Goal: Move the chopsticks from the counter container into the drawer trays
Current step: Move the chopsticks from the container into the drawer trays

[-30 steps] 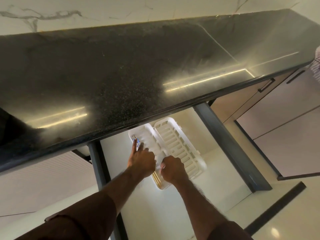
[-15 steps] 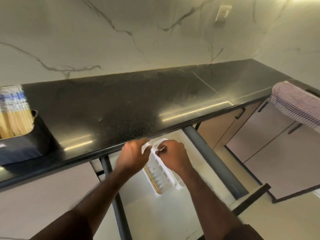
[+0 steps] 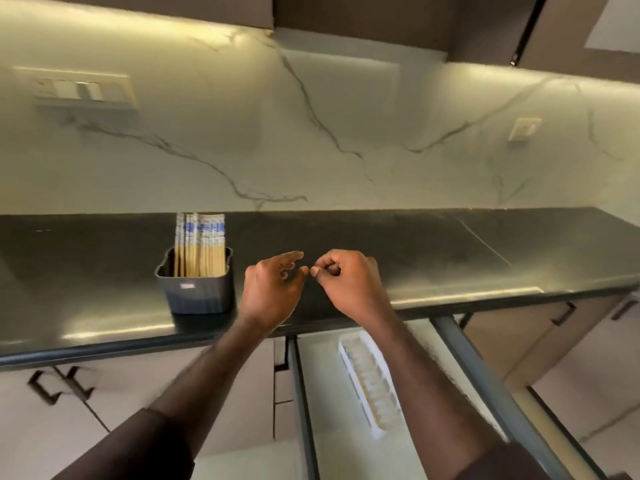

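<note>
A dark grey container [image 3: 199, 291] stands on the black counter [image 3: 433, 251], left of my hands. Several wrapped chopsticks [image 3: 200, 244] stand upright in it, wooden with white and blue paper tops. My left hand [image 3: 273, 289] hovers over the counter's front edge with fingers apart and empty, just right of the container. My right hand [image 3: 346, 284] is beside it, fingers curled with nothing seen in them. Below, the open drawer [image 3: 322, 393] holds a white slotted tray [image 3: 369, 382], partly hidden by my right forearm. A wrapped pair seems to lie along the tray's left side.
A marble backsplash with a switch plate [image 3: 78, 88] and an outlet [image 3: 524, 128] rises behind the counter. Upper cabinets hang overhead. Closed cabinet fronts with dark handles [image 3: 52, 386] flank the drawer. The drawer's grey side rail [image 3: 485, 382] runs down to the right.
Both hands have risen out of the drawer to above the counter edge. The view has tilted up, bringing the chopstick container and backsplash into sight.
</note>
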Demonstrator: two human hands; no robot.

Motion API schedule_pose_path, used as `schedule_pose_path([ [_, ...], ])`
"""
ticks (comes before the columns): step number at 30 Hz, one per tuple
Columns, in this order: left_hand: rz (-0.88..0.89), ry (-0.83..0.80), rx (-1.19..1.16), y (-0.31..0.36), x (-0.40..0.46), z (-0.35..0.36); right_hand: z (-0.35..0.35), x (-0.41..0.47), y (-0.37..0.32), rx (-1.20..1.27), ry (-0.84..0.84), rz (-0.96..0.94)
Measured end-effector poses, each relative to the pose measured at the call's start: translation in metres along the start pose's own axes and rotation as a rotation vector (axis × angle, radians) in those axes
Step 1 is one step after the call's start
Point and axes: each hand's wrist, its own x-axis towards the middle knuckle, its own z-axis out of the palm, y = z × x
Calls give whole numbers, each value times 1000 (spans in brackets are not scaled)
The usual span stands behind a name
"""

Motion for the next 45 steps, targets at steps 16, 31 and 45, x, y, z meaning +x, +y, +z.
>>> schedule_pose_path([
  [16,-232,108,12,-177,114,-138,205,105,-105,63,-197,12],
  [31,-517,-80,-236,-278,192,-120,307,154,-89,31,-339,185],
  [45,-514,55,-342,-286,192,-116,318,162,-80,28,-360,272],
])
